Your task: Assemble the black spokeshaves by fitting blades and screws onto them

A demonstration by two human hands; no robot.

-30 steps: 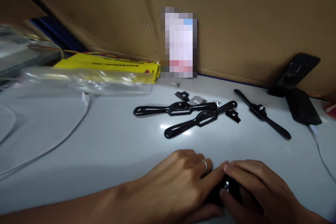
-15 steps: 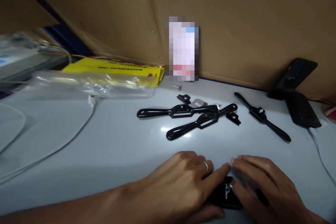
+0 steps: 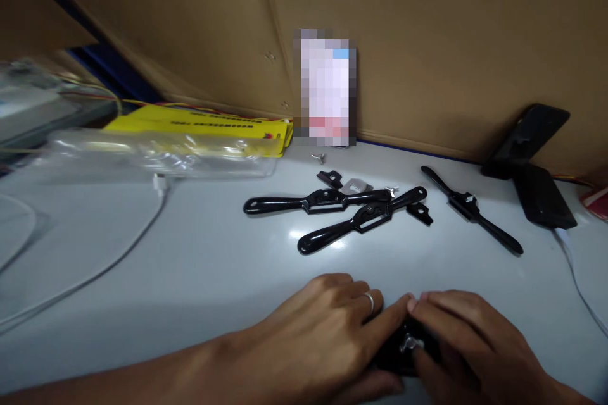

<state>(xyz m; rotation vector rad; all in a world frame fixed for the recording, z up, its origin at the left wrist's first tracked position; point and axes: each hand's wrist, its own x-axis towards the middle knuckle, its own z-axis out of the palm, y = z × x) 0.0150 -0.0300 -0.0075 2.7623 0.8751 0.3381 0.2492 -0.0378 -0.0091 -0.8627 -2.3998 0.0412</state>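
At the near edge of the view, my left hand [image 3: 332, 326], a ring on one finger, is closed around the left part of a black spokeshave [image 3: 392, 357]. Its index finger reaches along the tool's far side. My right hand [image 3: 484, 342] curls over the right part, its thumb touching a silver wing screw [image 3: 411, 344] on the tool's middle. The fingertips of both hands meet behind the screw. Most of this spokeshave is hidden under the hands. Beyond them lie two black spokeshave bodies [image 3: 327, 200], partly overlapping, and a third spokeshave [image 3: 470, 205] with a screw fitted.
Loose parts lie around the bodies: black cap plates [image 3: 420, 213], a grey blade [image 3: 356, 186] and wing screws [image 3: 319, 158]. Yellow cards [image 3: 199, 126], a clear plastic bag [image 3: 166, 155] and a white cable [image 3: 137, 240] are at left. A black stand [image 3: 541, 190] stands right, against cardboard [image 3: 451, 44].
The wing screw has turned from pointing toward me to lying crosswise. My right thumb and fingers have shifted slightly around it, while my left hand keeps its hold.
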